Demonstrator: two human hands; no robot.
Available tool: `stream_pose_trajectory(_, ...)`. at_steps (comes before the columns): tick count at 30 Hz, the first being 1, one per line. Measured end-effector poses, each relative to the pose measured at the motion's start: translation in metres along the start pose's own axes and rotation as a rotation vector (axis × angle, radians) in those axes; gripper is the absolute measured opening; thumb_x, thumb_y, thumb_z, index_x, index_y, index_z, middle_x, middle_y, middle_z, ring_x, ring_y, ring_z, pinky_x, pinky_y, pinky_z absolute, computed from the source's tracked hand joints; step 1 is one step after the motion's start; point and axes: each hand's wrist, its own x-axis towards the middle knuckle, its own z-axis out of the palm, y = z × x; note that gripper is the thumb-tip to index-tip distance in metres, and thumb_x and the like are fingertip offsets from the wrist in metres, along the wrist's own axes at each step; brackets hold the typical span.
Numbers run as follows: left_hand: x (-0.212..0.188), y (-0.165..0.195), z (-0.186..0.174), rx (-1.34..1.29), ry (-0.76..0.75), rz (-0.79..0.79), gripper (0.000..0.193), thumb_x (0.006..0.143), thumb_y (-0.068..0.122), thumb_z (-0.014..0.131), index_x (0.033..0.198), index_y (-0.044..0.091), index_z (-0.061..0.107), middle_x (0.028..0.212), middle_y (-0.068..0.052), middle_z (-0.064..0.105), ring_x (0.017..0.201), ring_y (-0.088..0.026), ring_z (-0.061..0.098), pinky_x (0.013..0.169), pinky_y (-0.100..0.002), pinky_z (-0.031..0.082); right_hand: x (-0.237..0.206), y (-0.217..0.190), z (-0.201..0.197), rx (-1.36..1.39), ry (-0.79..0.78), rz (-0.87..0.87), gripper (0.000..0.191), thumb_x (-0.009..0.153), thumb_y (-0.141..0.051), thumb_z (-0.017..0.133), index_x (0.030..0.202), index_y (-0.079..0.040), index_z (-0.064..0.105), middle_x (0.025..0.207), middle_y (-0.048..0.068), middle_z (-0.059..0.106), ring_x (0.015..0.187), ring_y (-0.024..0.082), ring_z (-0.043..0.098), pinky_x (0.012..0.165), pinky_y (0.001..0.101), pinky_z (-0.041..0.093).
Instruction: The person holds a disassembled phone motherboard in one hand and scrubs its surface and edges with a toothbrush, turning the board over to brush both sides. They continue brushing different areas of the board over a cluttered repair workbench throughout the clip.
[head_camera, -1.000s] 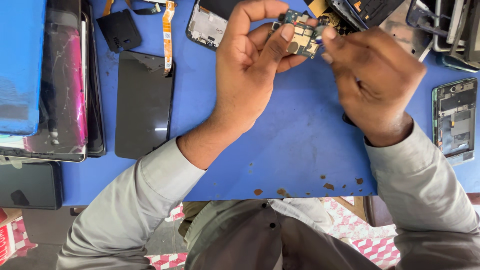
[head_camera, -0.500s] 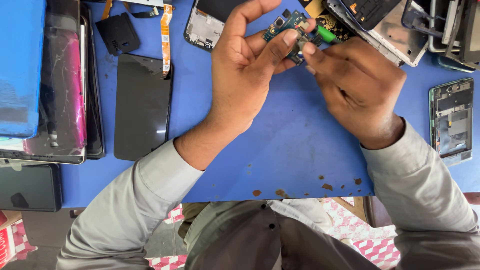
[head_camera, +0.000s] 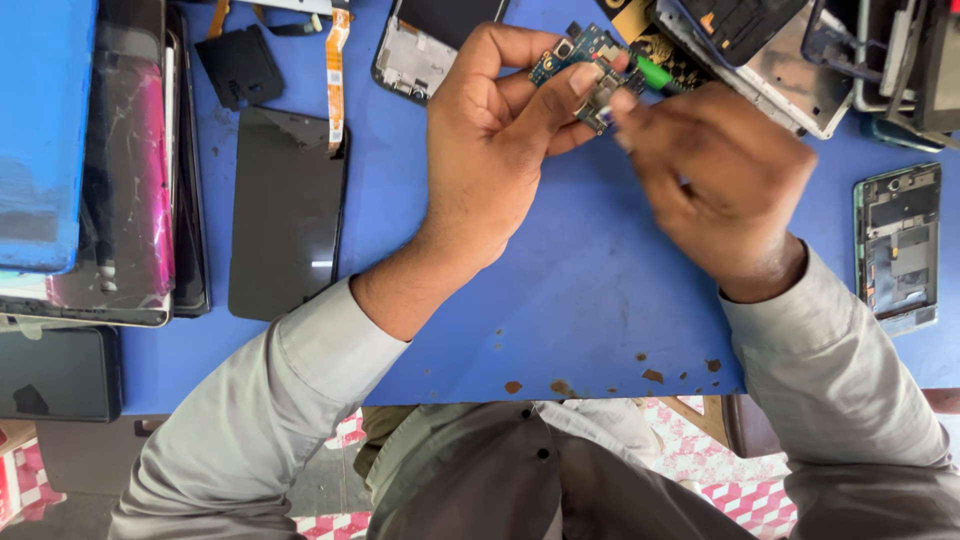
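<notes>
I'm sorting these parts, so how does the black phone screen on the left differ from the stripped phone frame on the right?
The black phone screen is larger, glossy and blank; the stripped phone frame is smaller, green-edged, its insides exposed. The screen lies near the left hand, the frame beyond the right hand. Both lie flat on the blue mat.

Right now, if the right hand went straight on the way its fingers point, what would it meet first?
Probably the small circuit board held in the left hand. The right hand points up-left, and its fingers already seem to touch the board, with a green-handled tool beside it.
</notes>
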Motion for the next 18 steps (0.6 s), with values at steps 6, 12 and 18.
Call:
stream_pose_trajectory(6, 0.0004, 0.0009, -0.0001, -0.098, -0.035, -0.009, 0.021, 0.108, 0.01, 0.066, 0.119, -0.001, 0.053, 0.115, -0.014, 0.076, 0.101, -0.014, 0.075, 0.089, -0.03, 0.065, -0.0034, 0.001, 0.0014, 0.01, 0.035, 0.023, 0.022, 0.104, 0.009, 0.082, 0.121, 0.0, 0.071, 0.093, 0.015, 0.068, 0.078, 0.023, 0.067, 0.07, 0.0316, 0.053)
stream_pose_trajectory(12, 0.0015, -0.0014, -0.0002, -0.106, -0.021, -0.014, 0.023, 0.109, 0.011, 0.067, 0.123, -0.001, 0.053, 0.109, -0.016, 0.077, 0.097, -0.014, 0.075, 0.092, -0.032, 0.066, -0.0039, 0.0007, -0.0024, -0.046, 0.061, 0.135, 0.03, 0.099, 0.013, 0.076, 0.128, 0.008, 0.067, 0.1, 0.017, 0.072, 0.08, 0.022, 0.07, 0.071, 0.0312, 0.055)
stream_pose_trajectory(18, 0.0009, 0.0001, 0.0012, -0.104, -0.007, -0.034, 0.03, 0.108, 0.01, 0.068, 0.132, 0.0, 0.053, 0.116, -0.011, 0.076, 0.103, -0.013, 0.073, 0.091, -0.029, 0.062, -0.0038, -0.0008, -0.004, -0.012, 0.071, 0.078, 0.026, 0.103, 0.005, 0.082, 0.12, 0.008, 0.063, 0.103, 0.016, 0.073, 0.088, 0.022, 0.075, 0.073, 0.0293, 0.058)
